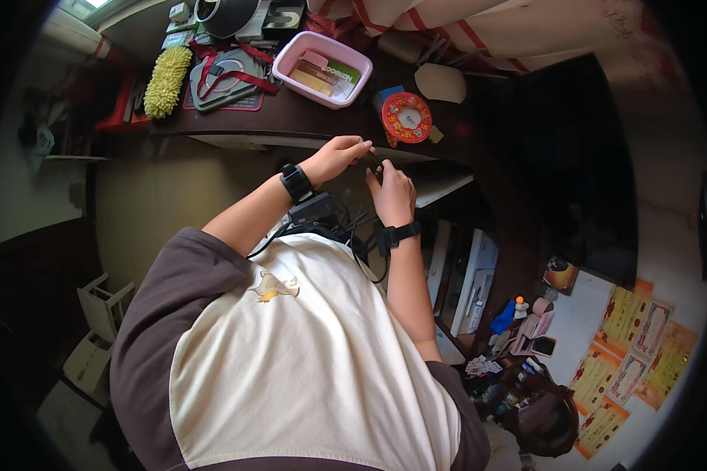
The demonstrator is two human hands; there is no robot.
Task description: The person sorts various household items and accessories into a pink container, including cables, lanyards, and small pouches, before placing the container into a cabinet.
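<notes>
My left hand [338,160] is raised in front of the desk's front edge, with its thumb and fingertips pinched together. Close by on its right, my right hand [395,193] is curled, thumb against the fingers. Something thin and dark seems to run between the two sets of fingertips, too small to make out. Both wrists wear black bands. Below the hands, at my waist, a black box [314,210] with several dark cables rests against my shirt. The nearest thing on the desk is a round red tub with a patterned lid [407,118].
On the dark desk [322,118] stand a pink basin [285,55] with packets inside, a grey device with a red strap [232,81], and a fluffy yellow-green duster [167,82]. A large black screen [573,157] is at the right. Shelves [471,282] lie below it.
</notes>
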